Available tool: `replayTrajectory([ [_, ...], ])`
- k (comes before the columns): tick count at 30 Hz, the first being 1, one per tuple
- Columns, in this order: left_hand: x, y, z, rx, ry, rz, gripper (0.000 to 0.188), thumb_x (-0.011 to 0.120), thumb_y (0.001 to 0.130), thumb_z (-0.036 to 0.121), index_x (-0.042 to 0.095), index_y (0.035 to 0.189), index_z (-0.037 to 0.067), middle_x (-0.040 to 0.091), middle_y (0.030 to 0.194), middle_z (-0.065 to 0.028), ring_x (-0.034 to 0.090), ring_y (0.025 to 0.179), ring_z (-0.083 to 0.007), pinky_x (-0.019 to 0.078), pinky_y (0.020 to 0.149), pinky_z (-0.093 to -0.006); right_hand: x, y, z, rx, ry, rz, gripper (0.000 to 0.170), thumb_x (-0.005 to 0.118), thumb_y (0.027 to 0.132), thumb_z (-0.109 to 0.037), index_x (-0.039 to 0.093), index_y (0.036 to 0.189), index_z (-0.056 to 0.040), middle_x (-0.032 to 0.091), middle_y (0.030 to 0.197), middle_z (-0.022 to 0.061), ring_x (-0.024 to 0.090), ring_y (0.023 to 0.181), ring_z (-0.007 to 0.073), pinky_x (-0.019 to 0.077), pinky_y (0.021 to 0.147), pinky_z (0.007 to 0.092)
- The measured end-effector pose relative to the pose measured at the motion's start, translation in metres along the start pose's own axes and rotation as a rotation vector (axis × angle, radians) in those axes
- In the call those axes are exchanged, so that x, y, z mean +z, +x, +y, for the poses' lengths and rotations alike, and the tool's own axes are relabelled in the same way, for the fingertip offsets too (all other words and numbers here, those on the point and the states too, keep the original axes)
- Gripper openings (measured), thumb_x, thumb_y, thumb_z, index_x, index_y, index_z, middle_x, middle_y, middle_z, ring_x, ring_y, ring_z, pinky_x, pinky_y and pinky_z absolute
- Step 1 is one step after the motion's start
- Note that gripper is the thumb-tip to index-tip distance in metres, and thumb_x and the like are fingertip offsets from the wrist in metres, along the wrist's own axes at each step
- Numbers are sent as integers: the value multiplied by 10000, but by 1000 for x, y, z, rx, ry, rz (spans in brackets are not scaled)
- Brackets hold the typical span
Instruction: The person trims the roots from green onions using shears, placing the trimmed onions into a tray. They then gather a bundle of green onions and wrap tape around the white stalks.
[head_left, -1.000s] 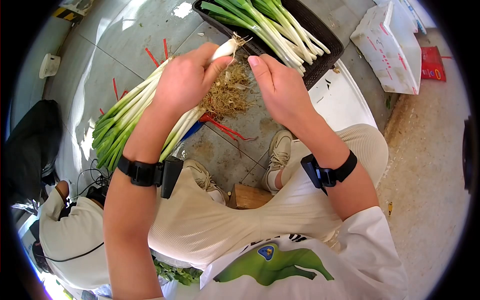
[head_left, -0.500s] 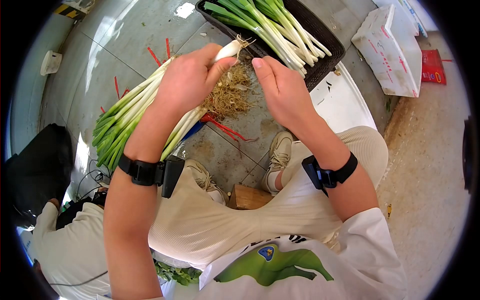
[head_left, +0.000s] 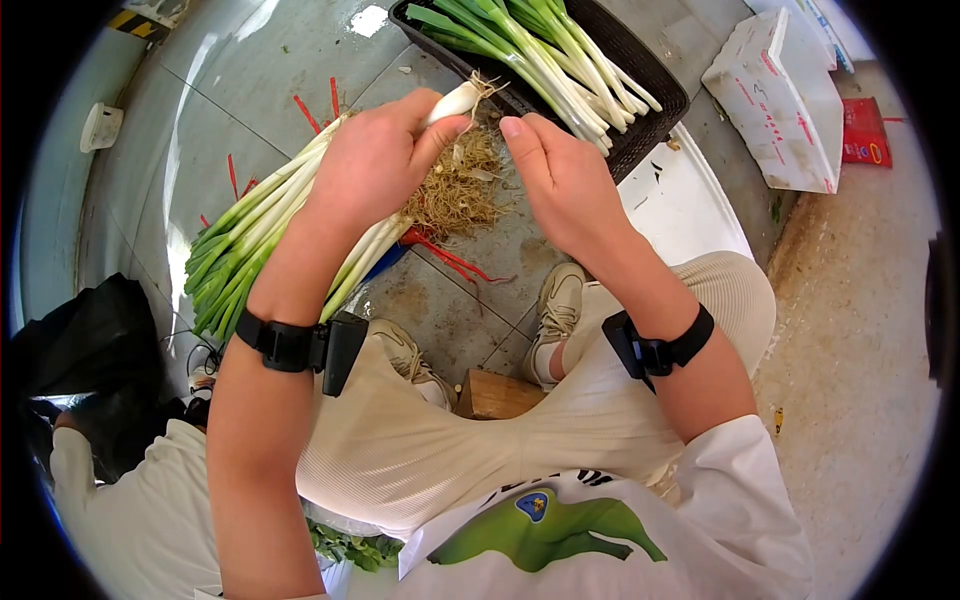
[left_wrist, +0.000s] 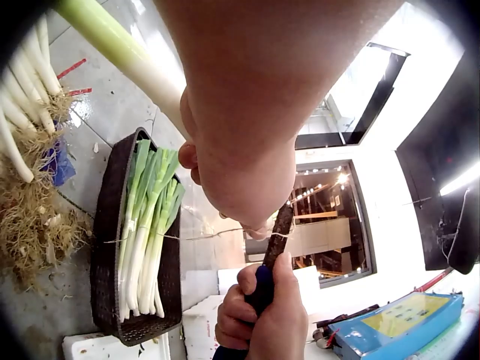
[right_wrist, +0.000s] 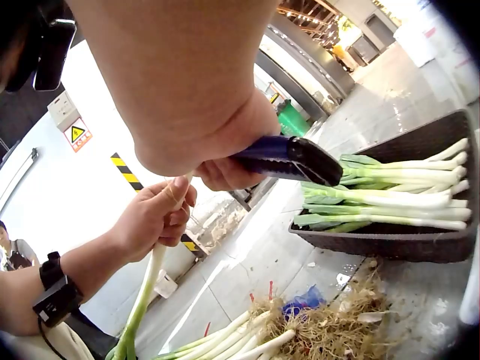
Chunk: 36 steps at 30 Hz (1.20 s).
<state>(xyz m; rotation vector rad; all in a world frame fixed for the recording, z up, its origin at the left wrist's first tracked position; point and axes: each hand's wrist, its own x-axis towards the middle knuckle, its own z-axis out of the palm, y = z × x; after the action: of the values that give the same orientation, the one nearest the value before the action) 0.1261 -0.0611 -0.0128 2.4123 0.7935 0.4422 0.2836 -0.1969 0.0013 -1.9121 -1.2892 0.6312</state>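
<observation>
My left hand [head_left: 370, 160] grips a green onion [head_left: 455, 103], its white bulb and stringy roots sticking out past the thumb. In the right wrist view the stalk runs down below that hand to its green leaves. Facing it, a short way off, my right hand [head_left: 565, 180] holds a knife [left_wrist: 260, 291] with a blue and black handle and a dark, dirty blade. The left wrist view shows the blade pointing up near the left hand; the head view hides the knife. A pile of cut roots [head_left: 455, 195] lies on the floor below the hands.
A bundle of green onions [head_left: 265, 210] lies on the tiles at left, with red ties around it. At the top stands a dark basket [head_left: 660, 100] holding trimmed green onions [head_left: 560, 60]. A white foam box [head_left: 775, 100] is at right. Another person's sleeve [head_left: 150, 500] and a black bag [head_left: 95, 345] are at lower left.
Both hands stay almost still, with the green onion in the left. At the left edge, the other person and the black bag have shifted, the bag moving lower.
</observation>
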Motion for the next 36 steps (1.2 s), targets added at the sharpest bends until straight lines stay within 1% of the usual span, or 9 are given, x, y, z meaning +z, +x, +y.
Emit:
replayTrajectory([
  [6, -3, 0, 4, -13, 13, -14, 416, 607, 974, 454, 633, 949, 40, 534, 602, -126, 508, 536, -275, 431, 554, -377, 0, -1, -1, 20, 11, -13, 453, 453, 1041, -388, 607, 860, -3, 610, 663, 223, 597, 647, 447, 454, 584, 499],
  [8, -4, 0, 5, -17, 33, -34, 381, 602, 964, 446, 603, 927, 67, 605, 645, -126, 602, 621, -356, 455, 557, -454, 0, -1, -1, 19, 6, -8, 455, 453, 1041, -389, 603, 852, -3, 612, 666, 224, 599, 653, 449, 455, 586, 501],
  [18, -2, -1, 2, 6, 49, -22, 375, 612, 957, 438, 585, 897, 68, 600, 642, -130, 595, 618, -363, 449, 550, -461, 2, -1, 0, 18, -41, 3, 445, 447, 1041, -382, 585, 841, -9, 618, 674, 233, 602, 665, 462, 460, 592, 517],
  [20, 0, -1, 0, 55, 74, 25, 378, 622, 951, 434, 570, 878, 67, 602, 650, -134, 594, 618, -369, 447, 545, -467, 3, -1, 0, 18, -62, 20, 448, 443, 1044, -381, 578, 834, -9, 615, 663, 235, 605, 665, 464, 463, 595, 528],
  [27, 4, -1, -1, 59, 135, 44, 388, 640, 938, 436, 562, 856, 65, 593, 649, -146, 586, 614, -383, 446, 529, -465, 5, 0, 4, 17, -91, 36, 459, 435, 1048, -386, 572, 821, -11, 613, 655, 237, 605, 665, 472, 471, 601, 539],
  [29, 6, -2, 0, 111, 109, 112, 385, 644, 938, 424, 559, 846, 60, 586, 644, -145, 579, 603, -384, 444, 520, -461, 5, 1, 4, 28, -83, 29, 477, 422, 1052, -396, 572, 820, -7, 621, 685, 249, 605, 691, 482, 475, 620, 538],
  [30, 5, -2, 0, 113, 108, 112, 385, 644, 938, 424, 559, 846, 60, 586, 644, -145, 579, 603, -384, 444, 520, -461, 6, 1, 5, 30, -84, 31, 477, 422, 1052, -396, 572, 820, -7, 621, 685, 249, 605, 691, 482, 475, 620, 538],
  [32, 4, -3, -1, 72, 175, 59, 368, 635, 953, 431, 621, 919, 64, 581, 679, -144, 575, 609, -359, 449, 555, -416, 8, 3, 8, 59, -39, 2, 501, 399, 1057, -411, 580, 833, 0, 624, 714, 261, 609, 737, 486, 476, 642, 541],
  [36, 11, -7, -11, 93, 197, 79, 344, 640, 951, 416, 624, 931, 72, 584, 685, -139, 573, 608, -361, 450, 553, -416, 13, 7, 11, 103, -22, -63, 516, 382, 1060, -411, 590, 839, 5, 622, 745, 272, 611, 780, 486, 478, 661, 536],
])
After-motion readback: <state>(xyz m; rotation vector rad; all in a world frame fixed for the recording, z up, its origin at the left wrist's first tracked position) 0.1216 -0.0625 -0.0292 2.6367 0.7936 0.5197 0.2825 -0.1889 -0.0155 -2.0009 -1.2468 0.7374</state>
